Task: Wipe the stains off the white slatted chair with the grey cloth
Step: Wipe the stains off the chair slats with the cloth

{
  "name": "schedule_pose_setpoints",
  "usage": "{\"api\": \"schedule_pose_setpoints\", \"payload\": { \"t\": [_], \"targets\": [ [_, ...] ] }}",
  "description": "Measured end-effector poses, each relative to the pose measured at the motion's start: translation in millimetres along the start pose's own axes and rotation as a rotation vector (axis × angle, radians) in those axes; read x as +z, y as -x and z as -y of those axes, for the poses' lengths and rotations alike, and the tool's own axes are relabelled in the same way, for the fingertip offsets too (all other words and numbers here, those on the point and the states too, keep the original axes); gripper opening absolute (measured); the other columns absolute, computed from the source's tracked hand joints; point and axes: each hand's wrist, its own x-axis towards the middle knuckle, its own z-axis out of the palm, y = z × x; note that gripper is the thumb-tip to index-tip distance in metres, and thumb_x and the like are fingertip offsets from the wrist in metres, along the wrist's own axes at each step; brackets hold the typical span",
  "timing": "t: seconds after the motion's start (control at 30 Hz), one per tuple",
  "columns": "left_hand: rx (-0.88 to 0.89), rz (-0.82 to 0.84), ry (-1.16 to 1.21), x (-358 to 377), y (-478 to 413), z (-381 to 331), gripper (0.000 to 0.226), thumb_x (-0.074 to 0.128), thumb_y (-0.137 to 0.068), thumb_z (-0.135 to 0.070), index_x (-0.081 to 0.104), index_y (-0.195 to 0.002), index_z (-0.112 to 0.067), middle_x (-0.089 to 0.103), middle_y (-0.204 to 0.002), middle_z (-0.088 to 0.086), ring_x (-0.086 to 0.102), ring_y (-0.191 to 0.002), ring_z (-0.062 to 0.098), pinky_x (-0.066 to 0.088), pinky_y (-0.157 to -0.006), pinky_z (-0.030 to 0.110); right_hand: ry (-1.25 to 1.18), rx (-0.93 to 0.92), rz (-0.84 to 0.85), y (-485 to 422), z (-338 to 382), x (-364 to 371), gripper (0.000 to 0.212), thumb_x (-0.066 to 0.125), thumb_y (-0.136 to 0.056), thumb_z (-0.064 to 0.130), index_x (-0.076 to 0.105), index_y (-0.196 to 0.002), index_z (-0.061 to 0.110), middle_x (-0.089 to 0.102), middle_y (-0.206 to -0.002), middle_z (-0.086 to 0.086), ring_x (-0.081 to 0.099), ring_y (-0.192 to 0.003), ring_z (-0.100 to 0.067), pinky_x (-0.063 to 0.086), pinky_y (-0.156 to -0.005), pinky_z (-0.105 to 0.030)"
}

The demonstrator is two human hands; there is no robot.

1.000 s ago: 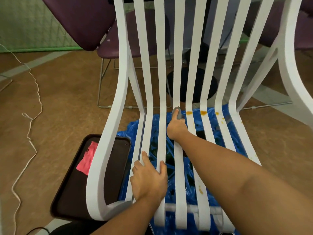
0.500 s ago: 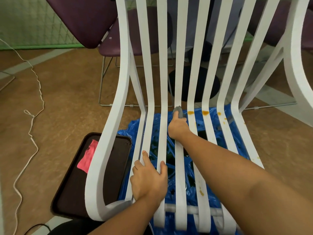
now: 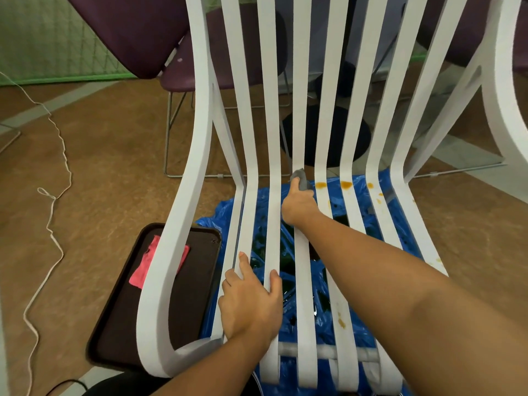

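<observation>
The wiping step is in hand. The cloth (image 3: 300, 177) is gripped, bunched, in the right hand (image 3: 298, 205) and pressed on a slat near the middle of the chair (image 3: 185, 212), at the back edge of the seat, where the slats bend up into the backrest. The chair is steadied by the left hand (image 3: 251, 304), whose fingers and thumb are curled round slats near the front-left corner of the seat.

Orange stains (image 3: 346, 184) are seen in a row along the same back edge, on the three slats just right of the cloth. Smaller specks lie near the right edge, and a smear is seen on a slat near the front edge. The slats left of the cloth look clean, so most of the wiping is judged not yet done.

The next move is judged to call for the cloth to be shifted one slat to the right, onto the nearest stain, and rubbed along it under firm pressure. Since the slats are narrow and gapped, the cloth should be held bunched under the fingertips.

A blue sheet (image 3: 213, 221) is spread below the seat. A tray (image 3: 194, 281) with a pink rag (image 3: 145, 267) is set beside the left edge.
</observation>
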Motion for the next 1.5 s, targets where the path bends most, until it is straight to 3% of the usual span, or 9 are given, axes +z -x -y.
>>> {"api": "schedule_pose_setpoints", "payload": {
  "t": [0.23, 0.47, 0.7, 0.8, 0.9, 0.97, 1.1, 1.4, 1.5],
  "targets": [
    [-0.006, 0.007, 0.003, 1, -1, 0, 0.077, 0.033, -0.096, -0.065, 0.015, -0.158, -0.024, 0.048, -0.134, 0.008, 0.051, -0.118, 0.022, 0.044, -0.095, 0.037, -0.001, 0.009, 0.019, 0, 3, -3, 0.086, 0.049, -0.098, 0.01, -0.011, -0.158, 0.027, 0.029, -0.14, -0.03, 0.056, -0.104, -0.037, 0.051, -0.091, -0.043],
    [-0.013, 0.032, 0.015, 1, -2, 1, 0.078, 0.033, -0.095, -0.065, 0.014, -0.158, -0.025, 0.047, -0.138, 0.01, 0.049, -0.123, 0.024, 0.042, -0.099, 0.04, 0.037, 0.003, 0.018, 29, -5, 7, 0.089, 0.053, -0.096, 0.015, -0.009, -0.158, 0.027, 0.036, -0.13, -0.031, 0.045, -0.072, -0.025, 0.05, -0.079, -0.04],
    [-0.021, 0.052, 0.027, -2, -3, 0, 0.075, 0.033, -0.096, -0.064, 0.016, -0.157, -0.025, 0.047, -0.139, 0.014, 0.049, -0.124, 0.029, 0.043, -0.1, 0.044, 0.108, 0.02, 0.035, 77, -18, 27, 0.092, 0.055, -0.094, 0.015, -0.01, -0.158, 0.026, 0.043, -0.13, -0.027, 0.042, -0.064, -0.023, 0.046, -0.066, -0.037],
    [-0.009, 0.063, 0.032, -4, -2, 1, 0.072, 0.031, -0.097, -0.063, 0.016, -0.157, -0.025, 0.047, -0.139, 0.016, 0.05, -0.123, 0.03, 0.044, -0.098, 0.045, -0.025, 0.037, 0.047, 107, -24, 31, 0.082, 0.048, -0.098, 0.013, -0.006, -0.158, 0.03, 0.042, -0.129, -0.03, 0.053, -0.084, -0.033, 0.043, -0.074, -0.038],
    [-0.009, 0.063, 0.021, -5, -3, 1, 0.07, 0.03, -0.099, -0.06, 0.017, -0.157, -0.024, 0.048, -0.139, 0.017, 0.051, -0.122, 0.03, 0.045, -0.096, 0.045, -0.16, -0.03, 0.028, 143, -36, 34, 0.068, 0.036, -0.099, 0.012, 0.006, -0.157, 0.031, 0.042, -0.133, -0.03, 0.05, -0.112, -0.044, 0.038, -0.083, -0.04],
    [-0.014, 0.066, 0.024, -7, -3, 1, 0.066, 0.03, -0.101, -0.058, 0.017, -0.157, -0.024, 0.048, -0.139, 0.017, 0.051, -0.123, 0.031, 0.044, -0.096, 0.045, -0.154, -0.027, 0.042, 163, -39, 38, 0.069, 0.04, -0.1, 0.015, 0.005, -0.158, 0.029, 0.041, -0.134, -0.03, 0.053, -0.108, -0.042, 0.041, -0.084, -0.041],
    [-0.005, 0.077, 0.044, -11, -1, 1, 0.063, 0.03, -0.103, -0.053, 0.017, -0.157, -0.023, 0.047, -0.141, 0.018, 0.051, -0.123, 0.032, 0.044, -0.097, 0.046, -0.057, 0.046, 0.122, 201, -44, 49, 0.091, 0.054, -0.098, 0.012, -0.012, -0.158, 0.032, 0.036, -0.133, -0.023, 0.049, -0.07, -0.019, 0.05, -0.071, -0.034],
    [0.01, 0.062, 0.074, -12, 2, 2, 0.06, 0.03, -0.103, -0.051, 0.02, -0.155, -0.023, 0.05, -0.138, 0.02, 0.054, -0.121, 0.033, 0.047, -0.095, 0.047, -0.141, 0.031, 0.093, 259, -66, 77, 0.078, 0.043, -0.101, 0.012, -0.002, -0.158, 0.039, 0.03, -0.139, -0.019, 0.056, -0.099, -0.027, 0.051, -0.092, -0.039],
    [0.016, 0.055, 0.057, -12, 3, 2, 0.061, 0.029, -0.104, -0.051, 0.019, -0.156, -0.022, 0.049, -0.139, 0.019, 0.053, -0.122, 0.033, 0.046, -0.095, 0.046, -0.054, 0.033, 0.087, 255, -63, 76, 0.088, 0.052, -0.098, 0.009, -0.008, -0.158, 0.033, 0.03, -0.14, -0.022, 0.055, -0.094, -0.026, 0.053, -0.089, -0.038]
  ]
}}
